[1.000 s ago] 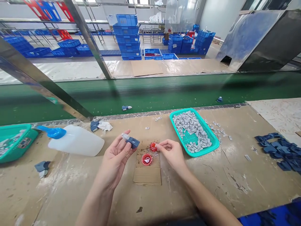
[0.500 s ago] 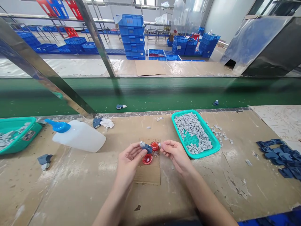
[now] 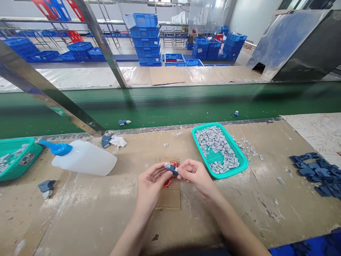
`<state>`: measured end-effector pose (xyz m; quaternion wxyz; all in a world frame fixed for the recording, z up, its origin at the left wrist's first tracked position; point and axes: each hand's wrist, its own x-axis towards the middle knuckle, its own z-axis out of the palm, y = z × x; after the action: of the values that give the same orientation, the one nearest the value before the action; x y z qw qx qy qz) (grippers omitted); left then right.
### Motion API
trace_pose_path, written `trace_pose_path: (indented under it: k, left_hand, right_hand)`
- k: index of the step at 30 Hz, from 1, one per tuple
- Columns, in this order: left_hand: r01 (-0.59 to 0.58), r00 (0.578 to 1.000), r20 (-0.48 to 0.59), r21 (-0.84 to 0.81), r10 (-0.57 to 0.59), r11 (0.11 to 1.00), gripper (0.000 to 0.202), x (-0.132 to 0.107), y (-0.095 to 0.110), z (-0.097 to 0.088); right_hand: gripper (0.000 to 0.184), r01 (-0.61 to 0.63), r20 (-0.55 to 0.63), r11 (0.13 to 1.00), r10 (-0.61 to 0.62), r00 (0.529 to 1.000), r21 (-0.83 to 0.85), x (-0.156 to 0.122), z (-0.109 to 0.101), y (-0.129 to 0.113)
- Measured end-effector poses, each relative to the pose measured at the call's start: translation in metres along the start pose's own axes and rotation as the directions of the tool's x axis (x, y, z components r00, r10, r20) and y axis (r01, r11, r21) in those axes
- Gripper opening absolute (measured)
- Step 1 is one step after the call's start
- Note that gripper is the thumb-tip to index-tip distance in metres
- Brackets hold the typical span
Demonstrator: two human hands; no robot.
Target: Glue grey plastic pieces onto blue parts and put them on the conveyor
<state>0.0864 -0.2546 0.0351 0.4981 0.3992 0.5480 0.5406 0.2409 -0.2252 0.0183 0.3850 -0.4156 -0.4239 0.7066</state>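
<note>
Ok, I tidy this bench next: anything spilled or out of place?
Grey pieces lie strewn on the table beside the teal tray; the white bottle lies on its side. The left hand holds a blue part, right hand touching it.

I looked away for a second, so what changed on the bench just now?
The left hand carried the small blue part rightward to the right hand, which now pinches it too, above the red caps. Two blue pieces on the green belt drifted left. White bottle, teal tray and blue pile stayed put.
</note>
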Motion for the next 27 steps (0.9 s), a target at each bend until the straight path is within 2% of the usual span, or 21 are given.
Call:
trace_pose_path:
  k: [4,7,11,13,15,17,18,19,20,21,23,24,27]
  left_hand:
    - [0.0,1.0,0.028,0.053,-0.002,0.999,0.018,-0.003,0.002,0.001]
    - [0.015,0.998,0.059,0.071,-0.019,0.997,0.016,-0.004,0.004,0.001]
    - [0.074,0.985,0.151,0.062,-0.083,0.995,0.036,0.001,0.01,0.002]
    - [0.089,0.974,0.201,0.07,-0.102,0.994,0.042,0.006,0.015,0.004]
    - [0.075,0.969,0.228,0.101,-0.097,0.992,0.045,0.014,0.018,0.004]
    - [0.021,0.971,0.232,0.149,-0.056,0.989,0.049,0.025,0.019,0.001]
    - [-0.023,0.973,0.228,0.179,-0.019,0.983,0.05,0.032,0.019,-0.002]
    - [-0.076,0.975,0.221,0.216,0.027,0.973,0.051,0.04,0.018,-0.007]
    - [-0.13,0.974,0.215,0.264,0.073,0.956,0.051,0.049,0.017,-0.012]
    - [-0.181,0.971,0.209,0.324,0.117,0.929,0.049,0.06,0.015,-0.019]
    - [-0.255,0.965,0.189,0.485,0.184,0.837,0.046,0.084,0.012,-0.032]
    - [-0.271,0.963,0.174,0.599,0.208,0.754,0.046,0.097,0.011,-0.038]
    - [-0.231,0.958,0.135,0.884,0.251,0.406,0.05,0.134,0.01,-0.052]
  right_hand:
    - [0.031,-0.107,0.124,0.993,0.101,0.987,0.044,-0.003,-0.004,0.0]
    - [0.032,-0.091,0.173,0.993,0.076,0.982,0.076,-0.005,-0.005,-0.001]
    - [0.032,-0.002,0.126,1.0,-0.001,0.992,0.023,-0.007,0.0,-0.008]
    - [0.03,0.039,0.085,0.996,-0.032,0.996,-0.08,-0.007,-0.003,-0.015]
    - [0.026,0.105,-0.005,0.967,-0.109,0.994,-0.231,-0.007,-0.016,-0.023]
    - [0.023,0.15,-0.167,0.877,-0.25,0.954,-0.457,-0.008,-0.04,-0.03]
    - [0.021,0.121,-0.254,0.794,-0.33,0.909,-0.596,-0.009,-0.054,-0.033]
    - [0.02,0.049,-0.307,0.693,-0.381,0.872,-0.72,-0.01,-0.068,-0.034]
    - [0.019,-0.04,-0.322,0.588,-0.385,0.865,-0.808,-0.012,-0.08,-0.035]
    - [0.018,-0.12,-0.331,0.501,-0.357,0.873,-0.857,-0.013,-0.09,-0.034]
    - [0.014,-0.249,-0.365,0.387,-0.264,0.893,-0.888,-0.015,-0.101,-0.033]
    - [0.013,-0.297,-0.39,0.358,-0.224,0.893,-0.885,-0.015,-0.101,-0.032]
    - [0.014,-0.392,-0.452,0.308,-0.154,0.879,-0.867,-0.013,-0.094,-0.032]
